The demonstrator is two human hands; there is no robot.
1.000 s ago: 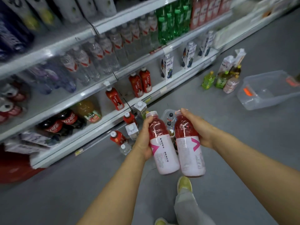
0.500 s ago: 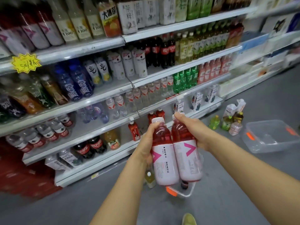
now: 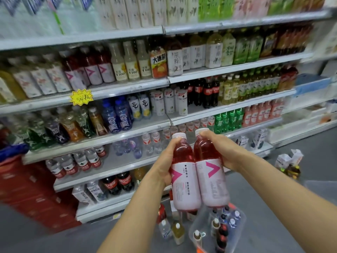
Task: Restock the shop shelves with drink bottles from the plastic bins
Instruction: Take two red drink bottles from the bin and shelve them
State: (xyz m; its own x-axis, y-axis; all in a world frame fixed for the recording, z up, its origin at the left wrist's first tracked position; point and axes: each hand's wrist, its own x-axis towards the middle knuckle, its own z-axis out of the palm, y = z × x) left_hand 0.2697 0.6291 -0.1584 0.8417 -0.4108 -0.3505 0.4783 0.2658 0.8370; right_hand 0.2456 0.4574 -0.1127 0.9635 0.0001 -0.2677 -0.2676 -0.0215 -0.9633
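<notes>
My left hand [image 3: 164,168] curled round red plastic drink bottle, white-pink label [image 3: 184,185]; right hand [image 3: 218,148] wraps twin [image 3: 211,179], bottles touching; both raised since second ago, clear plastic bin [image 3: 241,223] now below my fingers; matching row [image 3: 91,70] up-left of them; shelving likely next.

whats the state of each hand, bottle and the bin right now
left hand, grips left red bottle
right hand, grips right red bottle
left red bottle, capped, full, roughly upright
right red bottle, capped, full, touching the left one
plastic bin, on floor, open, holding several bottles
</notes>
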